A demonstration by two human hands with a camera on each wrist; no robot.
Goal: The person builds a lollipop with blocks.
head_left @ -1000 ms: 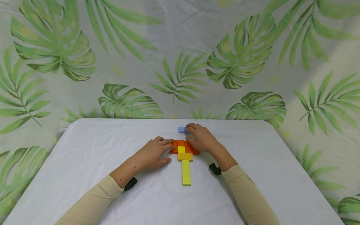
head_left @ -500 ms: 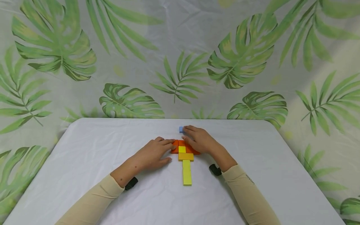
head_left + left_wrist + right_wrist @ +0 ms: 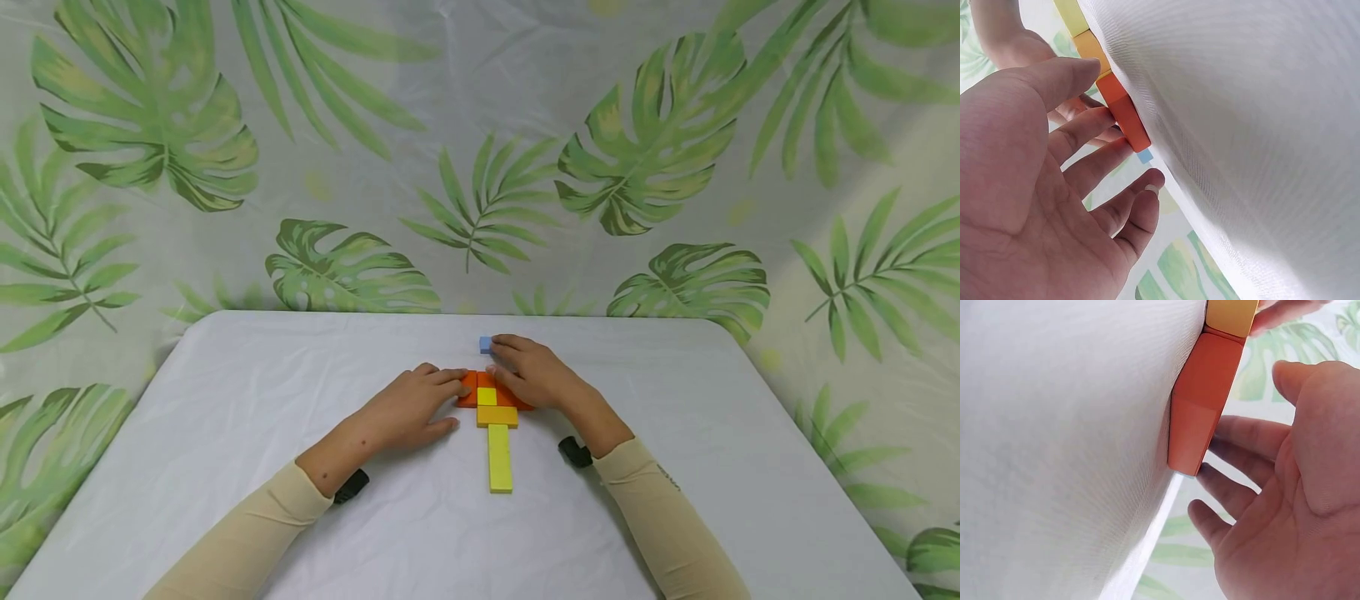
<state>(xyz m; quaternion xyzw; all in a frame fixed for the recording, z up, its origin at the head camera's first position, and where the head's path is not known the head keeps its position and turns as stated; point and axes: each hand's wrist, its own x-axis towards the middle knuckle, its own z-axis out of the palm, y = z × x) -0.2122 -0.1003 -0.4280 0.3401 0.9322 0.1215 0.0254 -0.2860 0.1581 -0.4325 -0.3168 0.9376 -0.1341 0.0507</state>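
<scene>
The left hand (image 3: 408,408) is laid flat, fingers relaxed, against the orange blocks (image 3: 468,389); the right hand (image 3: 534,375) is spread loosely over their right part, fingertips beside a blue block (image 3: 485,344); yellow blocks (image 3: 499,457) are lined toward the person on the white table (image 3: 262,392); a leaf-printed curtain (image 3: 480,150) is hung behind.

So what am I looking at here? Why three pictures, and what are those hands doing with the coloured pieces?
There is no machine: a person wears three cameras. The wide picture comes from the head, the two close ones from the wrists, each looking along its own palm. On the white table lie flat wooden blocks: orange blocks, a small yellow block, an amber block and a long yellow block. The left hand touches the orange blocks with straight fingers. The right hand lies over their other side, fingers reaching a small blue block. Nothing is lifted.
</scene>
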